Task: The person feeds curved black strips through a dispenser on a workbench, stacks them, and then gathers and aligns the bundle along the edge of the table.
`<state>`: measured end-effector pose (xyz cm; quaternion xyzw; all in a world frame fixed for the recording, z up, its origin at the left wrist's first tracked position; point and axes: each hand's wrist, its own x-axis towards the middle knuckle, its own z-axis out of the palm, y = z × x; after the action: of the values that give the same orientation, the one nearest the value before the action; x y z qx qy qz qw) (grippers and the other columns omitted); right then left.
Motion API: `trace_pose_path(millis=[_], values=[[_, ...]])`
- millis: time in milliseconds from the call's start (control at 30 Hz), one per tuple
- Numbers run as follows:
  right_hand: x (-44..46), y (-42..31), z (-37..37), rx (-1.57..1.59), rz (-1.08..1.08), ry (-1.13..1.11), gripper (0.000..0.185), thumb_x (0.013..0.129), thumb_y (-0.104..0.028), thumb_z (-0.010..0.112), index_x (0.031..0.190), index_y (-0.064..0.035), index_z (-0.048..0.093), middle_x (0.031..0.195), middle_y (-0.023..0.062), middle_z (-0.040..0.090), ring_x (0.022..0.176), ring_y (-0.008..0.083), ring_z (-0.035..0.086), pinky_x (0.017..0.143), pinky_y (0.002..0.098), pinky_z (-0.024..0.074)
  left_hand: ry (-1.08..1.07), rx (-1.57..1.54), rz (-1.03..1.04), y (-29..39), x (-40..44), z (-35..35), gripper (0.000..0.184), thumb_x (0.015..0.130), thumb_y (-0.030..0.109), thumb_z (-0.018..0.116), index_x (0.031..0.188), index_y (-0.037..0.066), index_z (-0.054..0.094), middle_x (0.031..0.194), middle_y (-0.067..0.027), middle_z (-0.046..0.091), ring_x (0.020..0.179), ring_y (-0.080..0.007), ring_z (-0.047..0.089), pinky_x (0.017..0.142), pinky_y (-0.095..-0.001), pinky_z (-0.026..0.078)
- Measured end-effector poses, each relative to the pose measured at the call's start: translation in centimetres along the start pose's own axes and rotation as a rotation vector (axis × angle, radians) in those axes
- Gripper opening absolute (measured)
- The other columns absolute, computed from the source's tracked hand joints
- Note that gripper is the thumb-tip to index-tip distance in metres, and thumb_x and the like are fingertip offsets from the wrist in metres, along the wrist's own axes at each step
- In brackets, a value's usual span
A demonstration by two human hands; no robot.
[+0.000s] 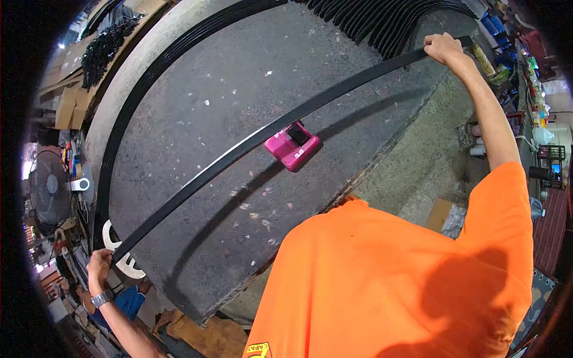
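Orange shirt (pixel 370 268): The wearer's torso fills the foreground, nearest the camera.
Left hand (pixel 99 269): Fingers close around the near-left end of a long black strip (pixel 334 93), beside a white curved piece (pixel 129 267).
Curved bands (pixel 143 86): Glossy black lengths line the rim of the dark, speckled desk (pixel 197 101).
Black strip: Gently bowed, it spans between the two hands above the desk, its shadow cast apart from it; it looks light and springy, tough rather than fragile, perhaps a little slippery, and best held near both ends.
Pink device (pixel 280 147): It sits on the desk, partly behind the strip's middle.
Black lengths (pixel 382 24): They lie side by side at the far edge.
Right hand (pixel 443 48): The grip clamps the strip just short of its far-right end.
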<state>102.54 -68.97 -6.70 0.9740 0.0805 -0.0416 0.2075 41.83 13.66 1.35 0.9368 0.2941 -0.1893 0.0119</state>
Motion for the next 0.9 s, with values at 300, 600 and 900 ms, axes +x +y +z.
trace_pose_path(millis=[300, 600, 900], values=[[0.1, 1.6, 1.4, 0.071, 0.010, 0.034, 0.026, 0.090, -0.034, 0.057, 0.109, -0.0209, 0.070, 0.106, 0.0092, 0.071, 0.115, 0.0332, 0.060, 0.092, 0.0511, 0.0493, 0.012, 0.079, 0.030, -0.7, 1.5, 1.7, 0.014, 0.087, 0.003, 0.068, 0.100, 0.004, 0.072, 0.086, -0.0146, 0.072, 0.081, -0.0287, 0.070, 0.074, -0.0365, 0.053], [-4.7, 7.2, 3.3, 0.070, 0.061, 0.416, 0.025, 0.097, -0.041, 0.056, 0.113, -0.0263, 0.069, 0.109, 0.0072, 0.069, 0.108, 0.0331, 0.065, 0.088, 0.0487, 0.0514, 0.496, 0.231, -0.020, 3.7, -3.3, 6.2, 0.016, 0.099, 0.014, 0.058, 0.111, 0.007, 0.066, 0.101, -0.0153, 0.063, 0.094, -0.0344, 0.063, 0.074, -0.0423, 0.047], [-2.1, 8.7, 4.2, 0.974, 0.194, 0.511, 0.029, 0.099, -0.023, 0.059, 0.124, -0.0128, 0.067, 0.110, 0.0070, 0.074, 0.092, 0.0216, 0.071, 0.079, 0.0362, 0.0519, 0.584, -0.966, -0.220, -2.3, -3.8, 9.2, 0.034, 0.105, 0.019, 0.055, 0.134, 0.003, 0.061, 0.109, -0.0071, 0.073, 0.096, -0.0174, 0.071, 0.074, -0.0274, 0.051]])
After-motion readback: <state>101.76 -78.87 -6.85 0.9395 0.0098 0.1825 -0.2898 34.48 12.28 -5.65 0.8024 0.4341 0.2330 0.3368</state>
